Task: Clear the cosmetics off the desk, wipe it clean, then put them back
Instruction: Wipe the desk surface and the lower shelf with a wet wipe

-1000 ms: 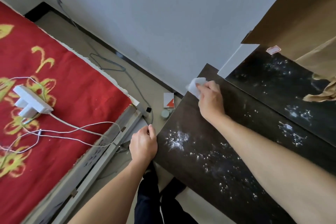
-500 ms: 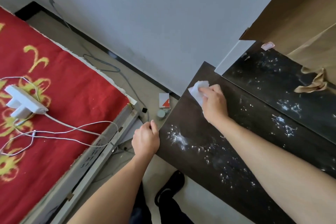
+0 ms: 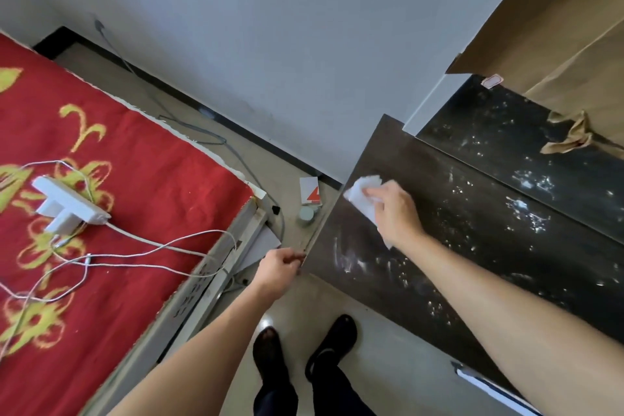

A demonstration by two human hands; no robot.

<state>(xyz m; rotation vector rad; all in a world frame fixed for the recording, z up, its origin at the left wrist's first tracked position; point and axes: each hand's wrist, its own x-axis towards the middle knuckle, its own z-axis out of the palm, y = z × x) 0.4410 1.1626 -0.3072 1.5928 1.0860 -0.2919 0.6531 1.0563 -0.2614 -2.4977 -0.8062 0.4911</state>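
Noted: dark brown powder-specked wooden desk (image 3: 472,246) fills 3 o'clock, left hand (image 3: 278,267) curled onto its 8 o'clock corner, right hand (image 3: 395,209) grasping crumpled white paper tissue (image 3: 363,194) against desktop toward 10 o'clock, small pale-green round jar (image 3: 306,214) on floor at tissue's 9 o'clock.

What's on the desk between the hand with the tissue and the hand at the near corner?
Head view: only dark desk with white powdery streaks lies between the right hand, gripping the tissue, and the left hand.
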